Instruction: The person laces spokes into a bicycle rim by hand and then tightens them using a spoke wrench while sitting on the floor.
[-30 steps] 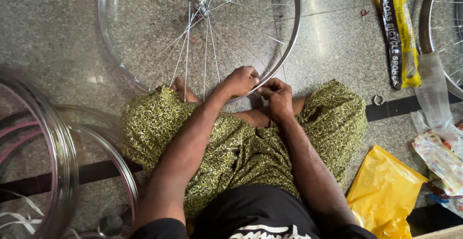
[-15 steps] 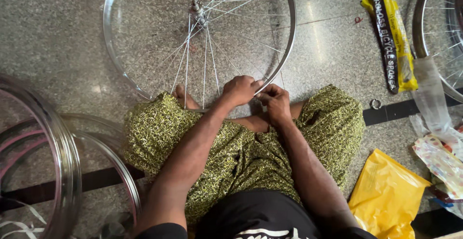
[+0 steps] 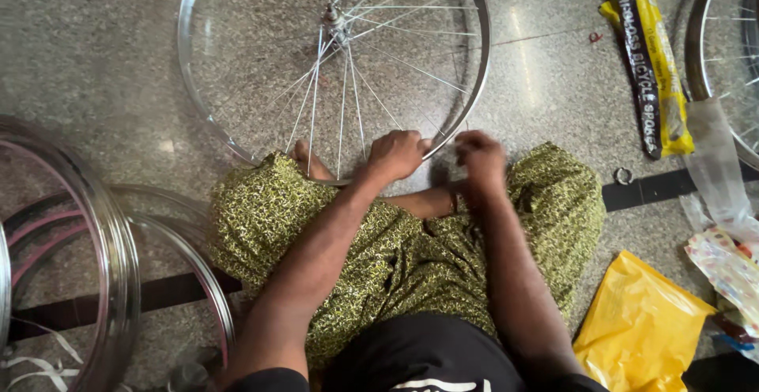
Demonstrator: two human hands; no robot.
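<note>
The spoked wheel (image 3: 332, 60) lies flat on the floor (image 3: 95, 52) at twelve o'clock from the seated person's lap. Its near rim rests against the crossed legs, where the left hand (image 3: 398, 155) sits on it, with the right hand (image 3: 478, 159) just beside at three o'clock. Stacked rims (image 3: 95, 257) lie at eight o'clock. A long packet (image 3: 648, 60) lies at two o'clock, a plastic bag (image 3: 640, 321) at four, and a small ring (image 3: 624, 175) between them.

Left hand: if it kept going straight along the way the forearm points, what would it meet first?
The left hand already rests at the wheel rim; going straight on, it would probably meet the thin spokes next, though depth is unclear.
</note>
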